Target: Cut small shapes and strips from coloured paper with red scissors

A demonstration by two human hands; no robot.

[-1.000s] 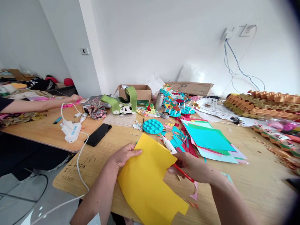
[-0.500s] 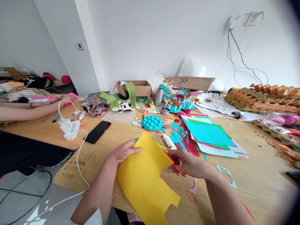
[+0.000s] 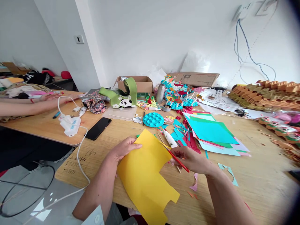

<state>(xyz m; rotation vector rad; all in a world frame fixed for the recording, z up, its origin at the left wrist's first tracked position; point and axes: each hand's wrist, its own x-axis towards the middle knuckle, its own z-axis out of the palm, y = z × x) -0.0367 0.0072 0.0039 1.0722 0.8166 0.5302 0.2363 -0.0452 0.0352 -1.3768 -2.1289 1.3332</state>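
Note:
A large sheet of yellow paper (image 3: pixel 145 175) with notches cut from its right side hangs over the table's front edge. My left hand (image 3: pixel 125 148) pinches its upper left edge, thumb on top. In my right hand (image 3: pixel 189 159) are red-handled scissors (image 3: pixel 179 161), their blades at the sheet's upper right edge, where a narrow yellow strip stands partly away. Just beyond the blades lies a white glue bottle (image 3: pixel 170 139). Pink and orange scraps lie below the right hand.
Stacked coloured paper (image 3: pixel 213 132) lies to the right, egg cartons (image 3: pixel 255 97) beyond it. A turquoise carton disc (image 3: pixel 153 119), metal flask (image 3: pixel 160 93) and green panda bag (image 3: pixel 123 97) stand behind. At left are a phone (image 3: pixel 98 128), a power strip (image 3: pixel 70 125) and another person's arms (image 3: pixel 25 104).
The scissors have turned and show more of their red handles and blades at the paper's edge. The view has shifted slightly. At left, the other person's hands have moved.

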